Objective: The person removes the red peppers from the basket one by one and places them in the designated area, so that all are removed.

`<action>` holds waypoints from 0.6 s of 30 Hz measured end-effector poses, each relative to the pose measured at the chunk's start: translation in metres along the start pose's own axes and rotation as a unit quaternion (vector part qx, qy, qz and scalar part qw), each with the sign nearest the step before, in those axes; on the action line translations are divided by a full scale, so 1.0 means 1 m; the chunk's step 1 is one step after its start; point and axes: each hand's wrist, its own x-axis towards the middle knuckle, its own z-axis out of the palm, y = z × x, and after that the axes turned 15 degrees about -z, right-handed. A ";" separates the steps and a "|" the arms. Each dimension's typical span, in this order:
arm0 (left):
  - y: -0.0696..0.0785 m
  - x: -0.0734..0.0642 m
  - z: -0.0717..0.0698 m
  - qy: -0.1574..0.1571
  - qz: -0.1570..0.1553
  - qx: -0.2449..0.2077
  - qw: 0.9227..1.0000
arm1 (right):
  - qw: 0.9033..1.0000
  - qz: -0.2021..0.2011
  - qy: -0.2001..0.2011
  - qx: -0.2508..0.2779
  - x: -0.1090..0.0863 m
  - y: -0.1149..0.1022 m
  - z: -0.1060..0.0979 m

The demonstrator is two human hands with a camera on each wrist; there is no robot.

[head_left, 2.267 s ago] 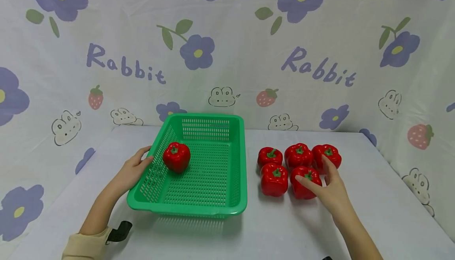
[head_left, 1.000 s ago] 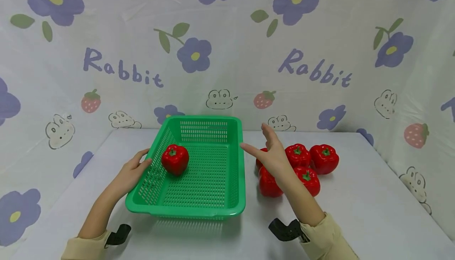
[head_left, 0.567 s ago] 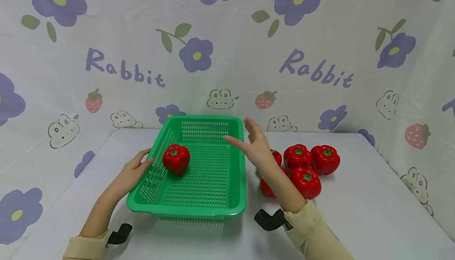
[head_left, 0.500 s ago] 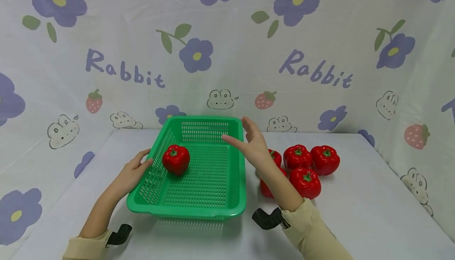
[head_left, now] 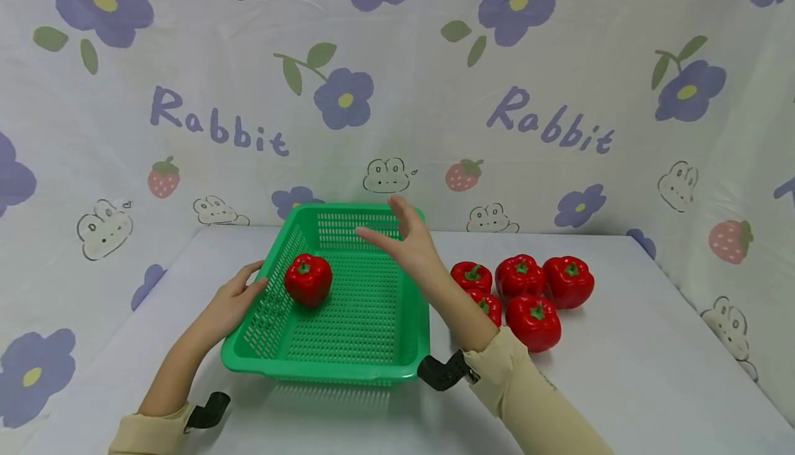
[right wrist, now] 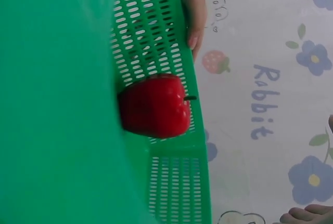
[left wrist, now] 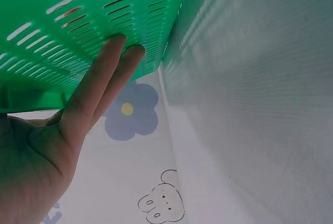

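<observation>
My left hand (head_left: 230, 303) grips the left rim of a green plastic basket (head_left: 323, 370), thumb over the edge. In the left wrist view two straight fingers (left wrist: 99, 78) lie against the slotted outer wall. One red bell pepper (head_left: 308, 280) sits inside, near the left wall, its stem upward. Over the basket's back right part hovers my right hand (head_left: 410, 244), fingers and thumb spread apart with nothing between them. The right wrist view shows the pepper (right wrist: 156, 105) against the slotted wall, and some right-hand fingers (right wrist: 307, 214) at the lower right corner.
Several more red bell peppers (head_left: 535, 322) stand in a close group right of the basket, the nearest partly behind my right forearm. A white cloth with printed flowers and rabbits (head_left: 385, 123) hangs behind the white table (head_left: 633, 344).
My right hand has left the pepper group and moved leftward, empty, across the basket's right rim. My left hand stays on the basket; the pepper inside has not moved.
</observation>
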 end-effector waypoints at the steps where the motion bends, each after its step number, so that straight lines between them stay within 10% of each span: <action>1: 0.000 0.001 0.001 0.001 -0.001 0.001 1.000 | 1.000 -0.001 -0.003 0.002 0.000 -0.001 0.000; 18: 0.000 0.002 0.000 0.002 -0.003 0.001 1.000 | 1.000 -0.004 -0.002 -0.013 0.022 -0.005 0.030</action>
